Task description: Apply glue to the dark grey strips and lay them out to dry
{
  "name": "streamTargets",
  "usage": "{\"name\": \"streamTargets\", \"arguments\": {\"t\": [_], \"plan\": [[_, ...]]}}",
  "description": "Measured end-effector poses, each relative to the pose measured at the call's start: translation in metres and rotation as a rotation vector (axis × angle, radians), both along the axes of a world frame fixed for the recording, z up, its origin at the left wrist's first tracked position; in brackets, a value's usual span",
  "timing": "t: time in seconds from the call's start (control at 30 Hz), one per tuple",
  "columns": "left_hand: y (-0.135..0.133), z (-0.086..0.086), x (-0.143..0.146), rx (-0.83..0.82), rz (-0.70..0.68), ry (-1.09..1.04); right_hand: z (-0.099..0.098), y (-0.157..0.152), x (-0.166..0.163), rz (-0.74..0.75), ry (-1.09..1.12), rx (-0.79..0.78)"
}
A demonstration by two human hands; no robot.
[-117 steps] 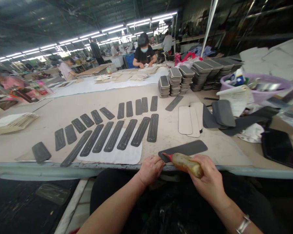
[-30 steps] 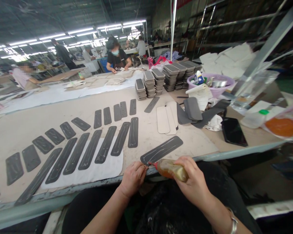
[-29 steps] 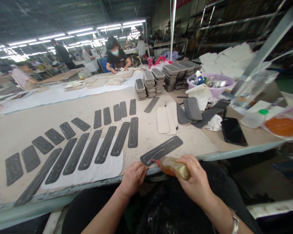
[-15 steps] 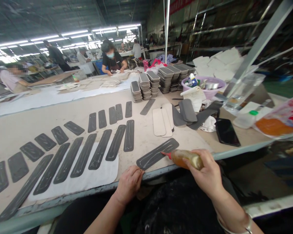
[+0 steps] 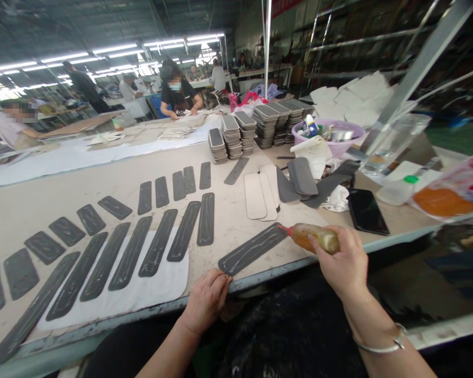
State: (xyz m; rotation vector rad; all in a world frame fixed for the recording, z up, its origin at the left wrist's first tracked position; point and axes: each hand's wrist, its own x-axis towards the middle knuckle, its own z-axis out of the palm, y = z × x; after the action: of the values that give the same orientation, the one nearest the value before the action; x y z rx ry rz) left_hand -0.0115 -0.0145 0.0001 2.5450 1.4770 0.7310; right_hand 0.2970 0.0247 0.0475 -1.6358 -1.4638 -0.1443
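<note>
The right hand [image 5: 345,262] is wrapped around a soft amber glue bottle [image 5: 314,237], its red nozzle at the far end of a long dark strip [image 5: 253,248]. The left hand [image 5: 205,299] pinches the strip's near end at the table edge [image 5: 260,275]. Bare tabletop lies beyond. Half a second ago the nozzle sat farther back along the strip.

Bright overhead tube glare, perhaps blurred, warped edges.

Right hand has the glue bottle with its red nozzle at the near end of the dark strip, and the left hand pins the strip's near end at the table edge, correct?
Not quite. In the head view the right hand holds the glue bottle with its red nozzle at the far end of the dark strip, not the near end. The left hand does pin the strip's near end at the table edge.
</note>
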Motion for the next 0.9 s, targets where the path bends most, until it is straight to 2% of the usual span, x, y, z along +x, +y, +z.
{"name": "streamTargets", "arguments": {"t": [0.2,0.47,0.63,0.9], "plan": [[-0.001,-0.001,0.0,-0.003,-0.001,0.003,0.001,-0.01,0.004,-0.031,-0.029,0.011],[-0.001,-0.002,0.0,0.009,0.007,0.0,0.005,-0.029,0.003,0.016,-0.037,0.042],[-0.002,-0.001,0.001,0.013,0.005,0.005,0.007,-0.039,-0.016,0.188,0.03,-0.028],[-0.003,0.0,0.001,0.02,0.006,0.04,0.006,-0.052,-0.064,0.52,0.153,-0.108]]}}
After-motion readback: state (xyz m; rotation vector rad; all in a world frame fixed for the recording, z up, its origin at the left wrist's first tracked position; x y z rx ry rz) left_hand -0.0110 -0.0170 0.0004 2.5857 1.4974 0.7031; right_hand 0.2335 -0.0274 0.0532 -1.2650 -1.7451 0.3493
